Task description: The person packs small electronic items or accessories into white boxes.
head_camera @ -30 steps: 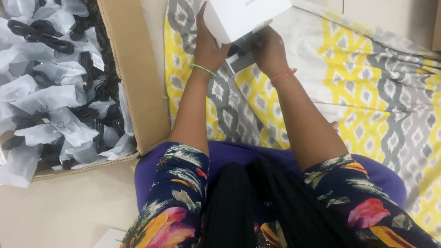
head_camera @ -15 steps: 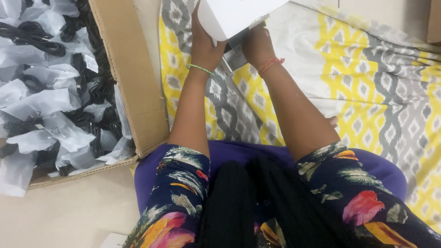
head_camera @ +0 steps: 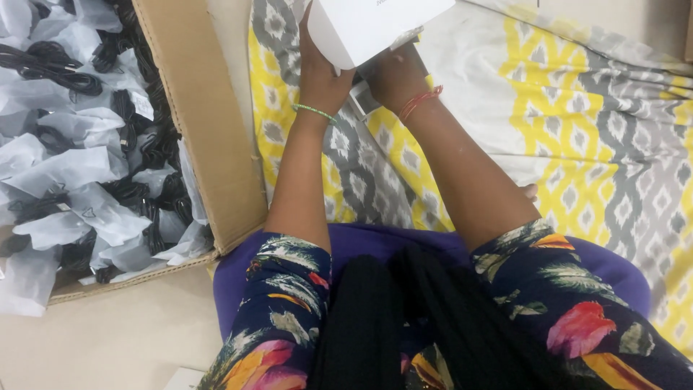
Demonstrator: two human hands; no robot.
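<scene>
**Box held at the top edge, carton close on my left**

A sheet [head_camera: 577, 123] patterned in yellow, grey and white covers the surface in front of me, and bare beige floor [head_camera: 108, 332] shows at the lower left. My lap fills the bottom of the view, so the open stretch lies to my right, where the sheet runs unbroken to the edge of the picture.

My left hand [head_camera: 321, 72] grips the near left corner of a white box [head_camera: 375, 25], fingers closed round its side, a green bangle [head_camera: 315, 110] on the wrist. My right hand [head_camera: 393, 72] sits under the box's lower edge; its fingers are curled and mostly hidden behind the box, and I cannot tell exactly what they hold. They touch a small white and grey thing [head_camera: 359, 94] that peeks out between my two wrists. A red thread band [head_camera: 420, 102] rings my right wrist. The box is raised above the sheet and cut off by the top of the frame.

On my left, just beside my forearm, stands the wall of an open cardboard carton [head_camera: 209, 137], its flap close to my elbow. Inside lie many black coiled cables in white plastic bags [head_camera: 79, 159]. A white corner [head_camera: 184, 379] shows at the bottom edge on the floor.
</scene>
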